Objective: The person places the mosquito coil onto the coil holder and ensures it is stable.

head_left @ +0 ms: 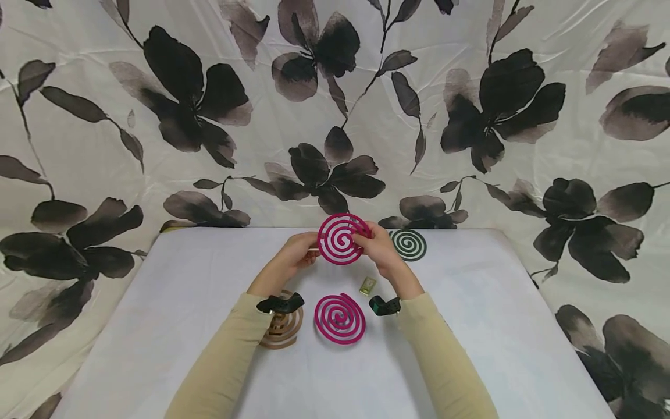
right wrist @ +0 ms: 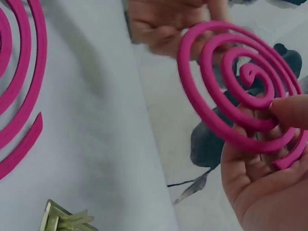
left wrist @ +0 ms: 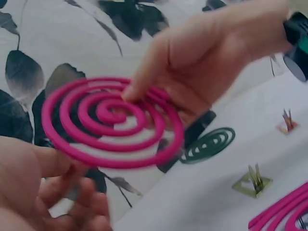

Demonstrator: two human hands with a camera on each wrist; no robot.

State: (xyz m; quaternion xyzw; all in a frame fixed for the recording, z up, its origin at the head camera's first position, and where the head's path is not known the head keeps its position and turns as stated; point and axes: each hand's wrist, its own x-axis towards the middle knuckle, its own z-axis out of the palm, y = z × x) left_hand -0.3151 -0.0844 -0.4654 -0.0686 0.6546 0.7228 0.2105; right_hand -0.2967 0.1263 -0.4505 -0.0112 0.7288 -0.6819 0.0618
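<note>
A pink mosquito coil (head_left: 330, 256) is raised over the far edge of the table. My right hand (head_left: 381, 249) grips it, thumb on its upper face and fingers underneath, as the right wrist view shows. At the opposite rim is my left hand (head_left: 299, 251); its thumb and bent fingers (left wrist: 89, 197) come right up to the coil's edge, and whether they pinch it I cannot tell. A second pink coil (head_left: 340, 319) lies on the table between the forearms. Close by sits a small gold metal coil stand (head_left: 368, 285) with upright prongs (left wrist: 256, 178).
The white table (head_left: 460, 349) carries a green coil (head_left: 409, 245) near its far edge, beyond the right hand. A brown coil (head_left: 282, 337) lies partly under the left wrist. Another small stand (left wrist: 287, 124) shows in the left wrist view. Flowered cloth (head_left: 413, 116) hangs behind the table.
</note>
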